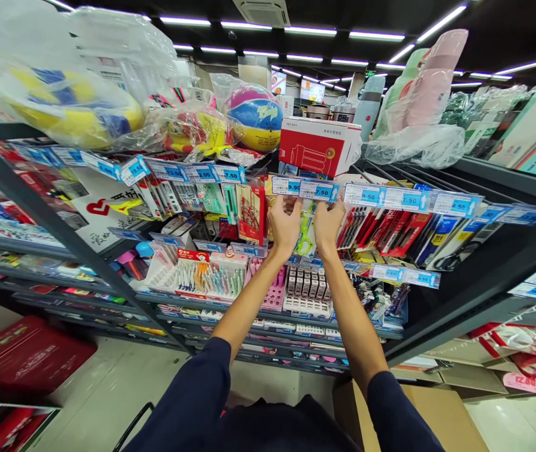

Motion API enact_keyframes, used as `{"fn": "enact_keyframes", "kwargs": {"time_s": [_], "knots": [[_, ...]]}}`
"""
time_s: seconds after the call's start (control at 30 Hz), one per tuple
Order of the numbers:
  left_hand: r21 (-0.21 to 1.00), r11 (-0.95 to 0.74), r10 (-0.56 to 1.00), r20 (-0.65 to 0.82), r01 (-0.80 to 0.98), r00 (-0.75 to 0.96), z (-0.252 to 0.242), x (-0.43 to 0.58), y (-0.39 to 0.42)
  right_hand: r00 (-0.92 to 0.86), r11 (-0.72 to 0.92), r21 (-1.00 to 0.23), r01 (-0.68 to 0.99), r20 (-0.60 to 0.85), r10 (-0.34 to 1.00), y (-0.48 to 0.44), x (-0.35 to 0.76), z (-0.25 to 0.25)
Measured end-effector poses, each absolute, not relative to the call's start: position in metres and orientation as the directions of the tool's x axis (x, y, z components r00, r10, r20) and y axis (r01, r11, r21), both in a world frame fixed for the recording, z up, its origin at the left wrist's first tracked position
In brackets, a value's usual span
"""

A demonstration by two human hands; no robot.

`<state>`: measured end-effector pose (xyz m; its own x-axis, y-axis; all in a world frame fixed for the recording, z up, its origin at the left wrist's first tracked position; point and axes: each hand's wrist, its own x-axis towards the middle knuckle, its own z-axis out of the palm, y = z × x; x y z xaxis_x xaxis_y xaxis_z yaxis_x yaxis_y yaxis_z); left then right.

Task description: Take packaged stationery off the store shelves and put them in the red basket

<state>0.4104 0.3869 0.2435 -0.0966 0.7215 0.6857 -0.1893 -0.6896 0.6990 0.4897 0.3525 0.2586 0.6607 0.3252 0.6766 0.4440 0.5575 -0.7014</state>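
Observation:
Both my hands reach forward to a row of hanging packs just below the price tags. Between them hangs a clear pack [304, 235] with a bright green item in it, whose kind I cannot make out. My left hand [285, 225] is closed at the pack's left edge, its fingertips up by the tag. At the right edge my right hand [328, 225] is closed in the same way. The fingers' far sides are hidden behind the packs. A red card pack [251, 213] hangs left of my left hand, and dark and red pen packs [381, 229] hang to the right.
A red box [315, 149] stands on the top shelf above my hands, with bagged balls [255, 122] to its left and pink bottles [437, 81] to its right. Trays of pens [211, 276] fill the shelf below. A cardboard box [437, 414] sits on the floor at right.

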Motion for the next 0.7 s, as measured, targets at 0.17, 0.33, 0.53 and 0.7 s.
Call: {"fn": "enact_keyframes", "kwargs": {"time_s": [0.17, 0.33, 0.53, 0.7], "knots": [[0.680, -0.719, 0.692, 0.720, -0.144, -0.058, 0.239, 0.407, 0.381, 0.671, 0.505, -0.684, 0.526, 0.699, 0.248, 0.354, 0.491, 0.253], [0.623, -0.763, 0.641, 0.764, -0.171, -0.079, 0.237, 0.404, 0.378, 0.624, 0.572, -0.631, 0.523, 0.741, 0.247, 0.352, 0.488, 0.258], [0.609, -0.784, 0.617, 0.785, -0.118, -0.050, 0.235, 0.404, 0.382, 0.643, 0.615, -0.621, 0.486, 0.731, 0.230, 0.355, 0.487, 0.264], [0.509, -0.860, 0.510, 0.859, 0.033, 0.042, 0.235, 0.402, 0.389, 0.628, 0.595, -0.630, 0.499, 0.736, 0.253, 0.357, 0.489, 0.262]]}}
